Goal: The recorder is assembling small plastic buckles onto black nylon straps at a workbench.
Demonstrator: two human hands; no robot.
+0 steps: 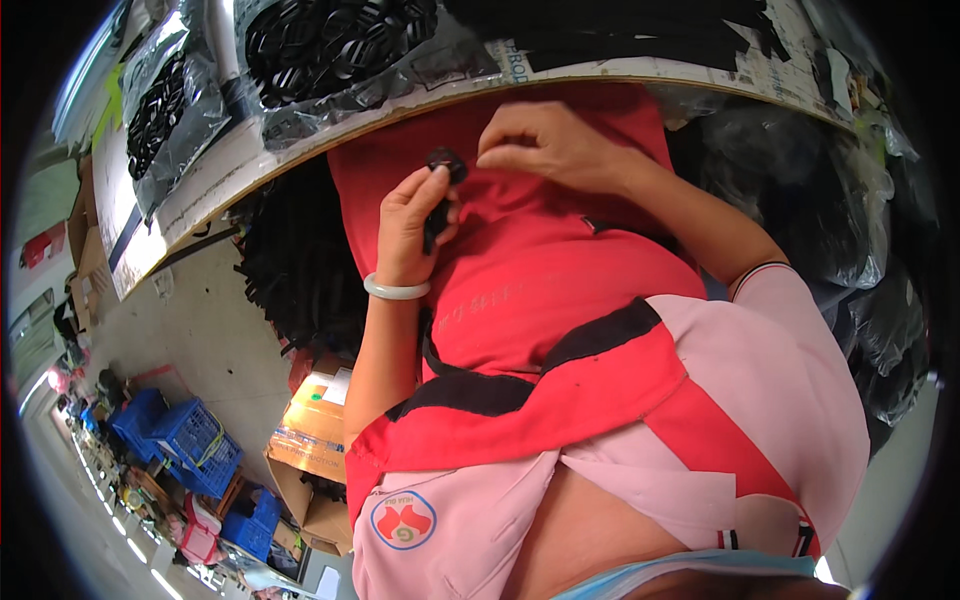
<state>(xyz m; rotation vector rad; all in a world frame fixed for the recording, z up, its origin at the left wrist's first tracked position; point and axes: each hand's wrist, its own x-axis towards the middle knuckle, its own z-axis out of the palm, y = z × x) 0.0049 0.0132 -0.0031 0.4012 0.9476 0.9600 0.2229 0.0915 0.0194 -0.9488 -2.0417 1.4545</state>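
Note:
Between the thumb and fingers of my left hand (pixel 408 222) is a small black plastic buckle (pixel 447 163). A short piece of black webbing (pixel 436 225) hangs down along the palm of the same hand. My right hand (pixel 540 145) is a little to the right, apart from the buckle, with its fingers curled and the thumb near the index finger. Whatever may be between those fingers is hidden. Both hands are above the red apron (pixel 520 240) on my lap, close to the table's edge.
A plastic bag of black buckles (pixel 340 45) lies on the table (pixel 300 150), with a smaller bag (pixel 158 115) to its left. Black webbing strips (pixel 620 35) lie at the back. An open cardboard box (pixel 305 430) and blue crates (pixel 195 440) stand at lower left.

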